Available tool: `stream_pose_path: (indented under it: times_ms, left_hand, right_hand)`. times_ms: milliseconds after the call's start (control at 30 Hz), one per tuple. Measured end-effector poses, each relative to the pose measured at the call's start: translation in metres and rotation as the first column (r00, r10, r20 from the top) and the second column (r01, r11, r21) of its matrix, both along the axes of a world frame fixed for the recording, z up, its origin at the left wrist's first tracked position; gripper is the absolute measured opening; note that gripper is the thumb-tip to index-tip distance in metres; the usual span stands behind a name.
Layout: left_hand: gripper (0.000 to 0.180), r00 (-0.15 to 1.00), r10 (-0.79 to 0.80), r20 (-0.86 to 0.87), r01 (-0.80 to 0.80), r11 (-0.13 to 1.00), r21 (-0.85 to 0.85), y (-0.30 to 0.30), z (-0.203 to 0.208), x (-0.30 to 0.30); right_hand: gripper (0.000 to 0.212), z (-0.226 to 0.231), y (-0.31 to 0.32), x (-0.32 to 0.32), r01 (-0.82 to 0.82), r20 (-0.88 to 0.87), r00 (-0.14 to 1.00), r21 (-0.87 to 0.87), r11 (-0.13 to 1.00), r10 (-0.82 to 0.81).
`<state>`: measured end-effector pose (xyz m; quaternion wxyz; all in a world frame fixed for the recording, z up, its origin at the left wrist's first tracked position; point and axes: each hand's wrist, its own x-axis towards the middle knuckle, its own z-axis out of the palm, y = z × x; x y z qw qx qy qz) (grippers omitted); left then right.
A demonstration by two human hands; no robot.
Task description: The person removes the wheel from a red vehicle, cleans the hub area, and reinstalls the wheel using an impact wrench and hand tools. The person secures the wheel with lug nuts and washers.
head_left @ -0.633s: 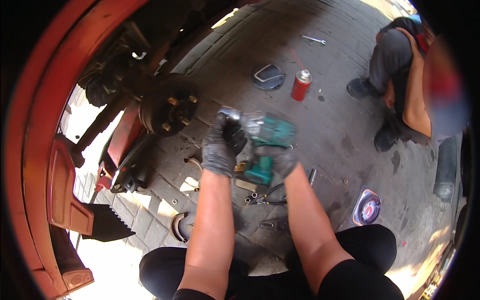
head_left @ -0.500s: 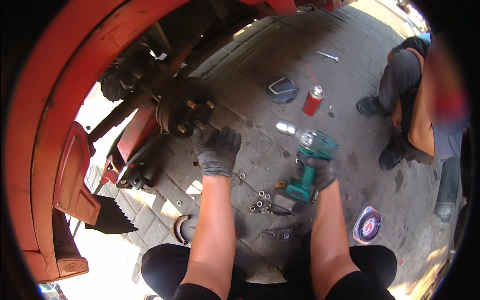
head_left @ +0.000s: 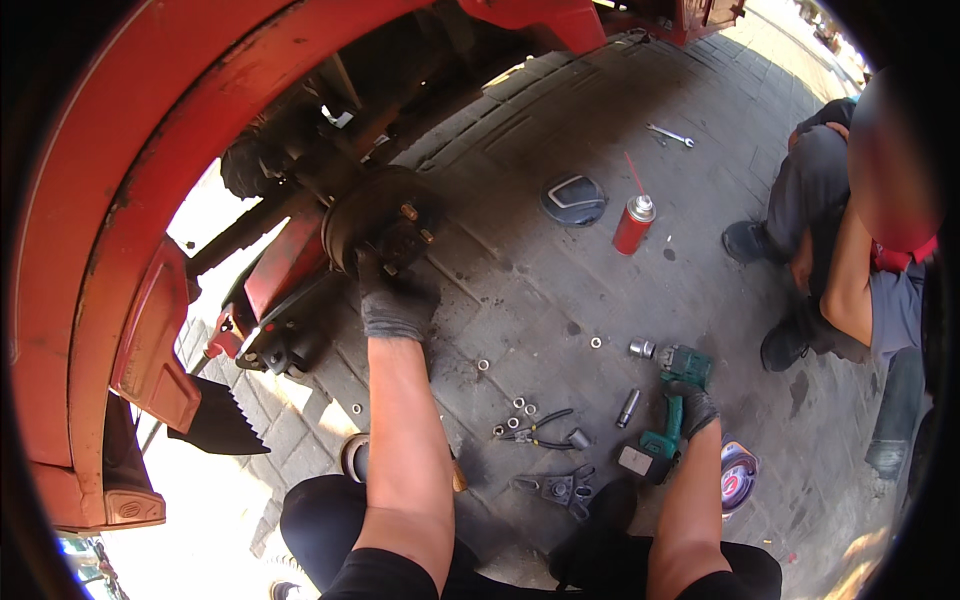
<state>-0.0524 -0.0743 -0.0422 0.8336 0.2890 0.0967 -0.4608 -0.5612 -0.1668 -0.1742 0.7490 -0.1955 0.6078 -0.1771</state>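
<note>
Cannot read any word, brand or number with certainty. Can see 1 red-and-white mark [head_left: 737,482] at the middle of the round package [head_left: 751,460], partly hidden behind the right forearm [head_left: 692,500] and too small to make out. Can see 1 pale bent line [head_left: 574,186] on the dark round cover [head_left: 573,211], recognisable as a shape only. Can find 1 small emblem [head_left: 131,510] on the low end of the red vehicle panel [head_left: 88,510], too faint to decipher. Can notice 1 pale patch [head_left: 635,460] on the base of the green power tool [head_left: 686,368], too blurred to tell whether printed. Cannot make out lettering on the red spray can [head_left: 632,232].
</note>
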Motion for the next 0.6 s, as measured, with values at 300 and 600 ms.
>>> stream_pose_path:
  times_ms: [300,600]
  left_hand:
    - [0.032,0.999,-0.004,0.052,-0.010,0.967,0.254,0.011,-0.004,0.006]
    - [0.028,0.929,-0.266,0.257,0.292,0.954,-0.070,0.016,-0.071,0.016]
  right_hand:
    - [0.045,0.027,-0.036,0.072,-0.549,-0.911,0.366,-0.375,0.747,-0.188]
    - [0.039,0.028,-0.089,0.213,-0.753,-0.757,0.617,-0.490,0.439,0.215]
